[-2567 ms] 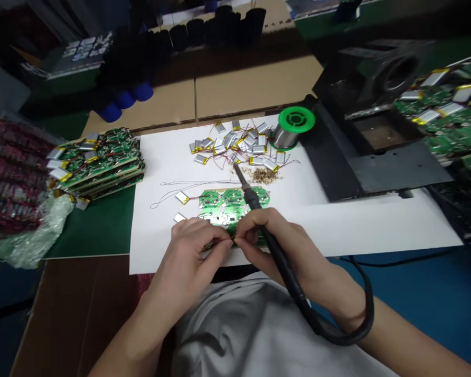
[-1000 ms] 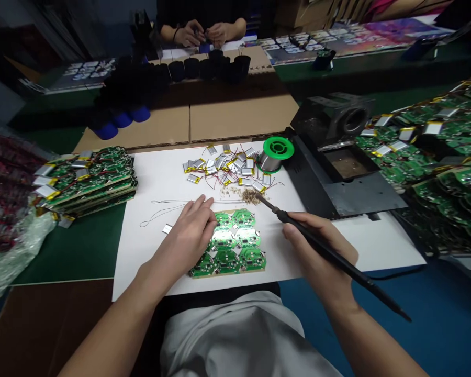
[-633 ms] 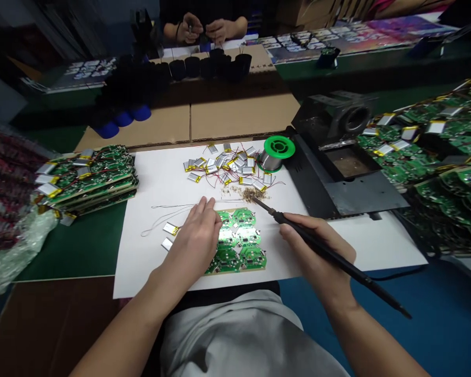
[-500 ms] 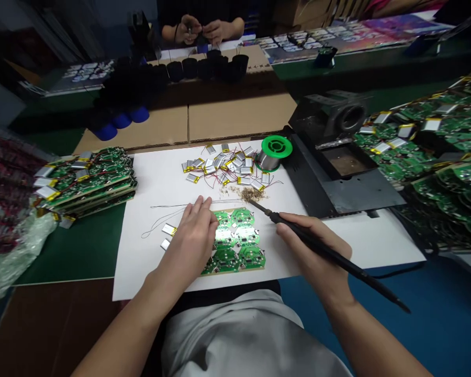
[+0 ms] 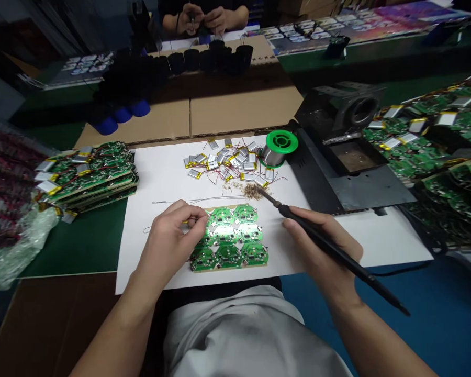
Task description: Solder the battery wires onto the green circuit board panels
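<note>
Your right hand point(image 5: 321, 264) grips a soldering iron point(image 5: 317, 235), its tip at a heap of brown crumbs point(image 5: 251, 192). Your left hand point(image 5: 169, 235) pinches thumb and forefinger together at the left edge of a green circuit-board panel point(image 5: 225, 235). Beyond, wired batteries point(image 5: 250, 166) lie scattered beside a green-rimmed spool point(image 5: 281, 141) on white sheeting point(image 5: 147, 167).

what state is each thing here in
left hand: thumb and forefinger close together, grip unclear
right hand: closed around the soldering iron
soldering iron: slanted, hot or cold unclear
circuit board panel: flat, partly covered by left hand
loose batteries: heaped, wires attached
solder spool: upright
brown crumbs: scattered loose
</note>
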The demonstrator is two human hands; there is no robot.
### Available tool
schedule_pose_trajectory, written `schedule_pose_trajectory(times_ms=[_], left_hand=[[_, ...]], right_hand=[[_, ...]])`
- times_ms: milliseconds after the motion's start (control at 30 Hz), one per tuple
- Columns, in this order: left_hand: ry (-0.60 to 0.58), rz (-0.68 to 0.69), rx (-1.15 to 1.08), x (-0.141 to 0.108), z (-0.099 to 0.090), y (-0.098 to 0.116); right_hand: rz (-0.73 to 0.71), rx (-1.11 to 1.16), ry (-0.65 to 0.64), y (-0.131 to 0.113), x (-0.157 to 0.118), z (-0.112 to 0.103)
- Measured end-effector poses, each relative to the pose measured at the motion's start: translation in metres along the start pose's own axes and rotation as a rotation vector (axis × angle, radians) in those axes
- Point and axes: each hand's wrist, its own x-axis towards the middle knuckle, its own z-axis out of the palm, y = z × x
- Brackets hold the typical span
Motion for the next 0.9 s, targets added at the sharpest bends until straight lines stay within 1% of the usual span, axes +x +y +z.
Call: schedule_pose_trajectory(times_ms=[100, 200, 333, 467, 633, 733, 833, 900], left_hand=[[-0.057, -0.001, 0.018, 0.000, 0.005, -0.003], [-0.112, 0.019, 0.086, 0.002, 0.009, -0.004], [-0.173, -0.017, 0.159, 0.008, 0.015, -0.003], [-0.220, -0.040, 0.214, 0.016, 0.020, -0.001], [-0.300, -0.089, 0.256, 0.027, 0.020, 0.003], [-0.305, -0.106, 0.284, 0.031, 0.021, 0.003], [-0.279, -0.081, 0.281, 0.031, 0.024, -0.002], [-0.255, -0.061, 0.273, 0.029, 0.025, -0.005]], right_hand=[[0.029, 0.009, 0.013, -0.004, -0.003, -0.001], [0.039, 0.029, -0.040, -0.012, -0.009, 0.000], [0.016, 0.087, -0.101, -0.021, -0.016, 0.002], [-0.022, 0.100, -0.118, -0.016, -0.019, 0.003], [-0.011, 0.121, -0.130, -0.011, -0.020, 0.005], [0.020, 0.117, -0.143, -0.016, -0.018, 0.009], [0.050, 0.088, -0.184, -0.022, -0.016, 0.012], [0.046, 0.090, -0.197, -0.023, -0.016, 0.014]])
